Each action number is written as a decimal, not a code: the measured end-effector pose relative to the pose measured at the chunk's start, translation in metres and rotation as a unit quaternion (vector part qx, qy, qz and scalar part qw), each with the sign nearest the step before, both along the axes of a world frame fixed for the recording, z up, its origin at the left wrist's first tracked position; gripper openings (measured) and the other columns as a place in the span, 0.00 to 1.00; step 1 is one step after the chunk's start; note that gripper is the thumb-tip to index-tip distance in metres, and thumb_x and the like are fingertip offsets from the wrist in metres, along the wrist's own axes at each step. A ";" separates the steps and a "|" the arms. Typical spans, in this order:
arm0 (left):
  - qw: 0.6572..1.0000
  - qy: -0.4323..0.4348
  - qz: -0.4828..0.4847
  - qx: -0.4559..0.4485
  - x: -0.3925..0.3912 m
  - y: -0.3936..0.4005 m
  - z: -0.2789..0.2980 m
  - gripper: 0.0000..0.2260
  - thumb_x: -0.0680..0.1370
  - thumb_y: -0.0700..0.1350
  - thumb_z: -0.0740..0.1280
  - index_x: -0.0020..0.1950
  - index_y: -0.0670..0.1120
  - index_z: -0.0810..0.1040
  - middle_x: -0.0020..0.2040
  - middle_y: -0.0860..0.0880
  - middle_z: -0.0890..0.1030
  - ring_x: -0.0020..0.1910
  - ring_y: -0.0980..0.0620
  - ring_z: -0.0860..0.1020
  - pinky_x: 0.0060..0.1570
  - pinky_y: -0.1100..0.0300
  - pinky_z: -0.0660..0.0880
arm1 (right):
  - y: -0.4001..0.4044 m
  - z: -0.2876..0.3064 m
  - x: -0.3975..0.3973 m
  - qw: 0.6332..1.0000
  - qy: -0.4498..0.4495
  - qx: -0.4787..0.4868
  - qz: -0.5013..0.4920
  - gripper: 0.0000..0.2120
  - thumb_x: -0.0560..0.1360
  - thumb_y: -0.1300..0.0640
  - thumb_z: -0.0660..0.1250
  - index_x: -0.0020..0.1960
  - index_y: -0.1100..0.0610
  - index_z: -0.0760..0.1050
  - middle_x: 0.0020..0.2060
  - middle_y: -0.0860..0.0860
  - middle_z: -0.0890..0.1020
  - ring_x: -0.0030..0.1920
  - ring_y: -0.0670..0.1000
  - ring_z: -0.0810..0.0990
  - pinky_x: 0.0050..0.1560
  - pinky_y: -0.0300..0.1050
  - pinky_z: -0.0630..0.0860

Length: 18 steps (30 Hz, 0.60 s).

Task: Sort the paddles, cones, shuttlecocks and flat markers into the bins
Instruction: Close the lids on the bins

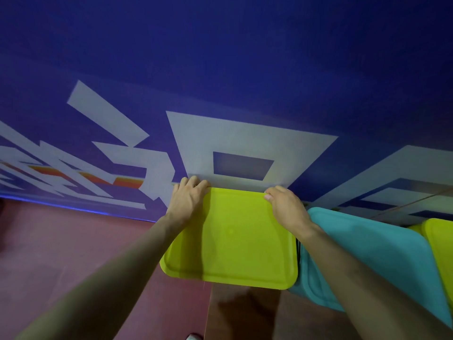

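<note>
Against blue wall, both hands' fingers curl over the lime lid's far corners.

The lime-green lid is covering its bin completely, so whatever is lying inside is staying out of sight. The fingertips of the left hand and the right hand are curling over the lid's far edge and disappearing behind it. The teal lid is running under the right forearm, and a second lime-green lid is being cut off by the right edge — possibly another bin's cover. A pale object is peeking in at the bottom edge — too little is showing to identify it.
</note>
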<state>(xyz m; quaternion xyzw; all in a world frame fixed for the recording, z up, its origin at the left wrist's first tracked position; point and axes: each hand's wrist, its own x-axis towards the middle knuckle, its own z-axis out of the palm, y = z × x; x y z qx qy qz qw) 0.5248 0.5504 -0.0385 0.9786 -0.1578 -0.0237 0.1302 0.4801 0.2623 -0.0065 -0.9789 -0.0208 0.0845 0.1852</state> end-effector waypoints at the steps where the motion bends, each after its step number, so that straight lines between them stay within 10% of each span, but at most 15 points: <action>1: 1.000 0.001 0.005 0.001 0.001 -0.002 -0.001 0.13 0.84 0.53 0.56 0.60 0.50 0.76 0.53 0.46 0.76 0.49 0.43 0.72 0.49 0.47 0.70 | 0.000 -0.003 0.000 1.000 -0.003 0.006 -0.003 0.13 0.84 0.54 0.56 0.54 0.58 0.78 0.49 0.52 0.78 0.50 0.54 0.77 0.46 0.45 0.69; 12: 0.998 0.021 -0.038 0.046 -0.012 0.000 0.006 0.18 0.84 0.49 0.57 0.74 0.57 0.66 0.68 0.44 0.70 0.65 0.41 0.69 0.63 0.43 0.67 | 0.016 0.003 -0.019 0.989 0.000 -0.146 0.010 0.24 0.84 0.58 0.54 0.78 0.46 0.56 0.66 0.54 0.71 0.61 0.57 0.71 0.58 0.55 0.72; 18: 0.994 0.084 -0.028 0.059 -0.061 0.021 -0.005 0.27 0.78 0.69 0.42 0.77 0.69 0.43 0.80 0.46 0.35 0.78 0.32 0.41 0.67 0.23 0.56 | 0.023 0.025 -0.068 0.976 0.129 -0.149 0.087 0.39 0.80 0.36 0.57 0.80 0.42 0.36 0.79 0.52 0.33 0.78 0.61 0.33 0.77 0.65 0.45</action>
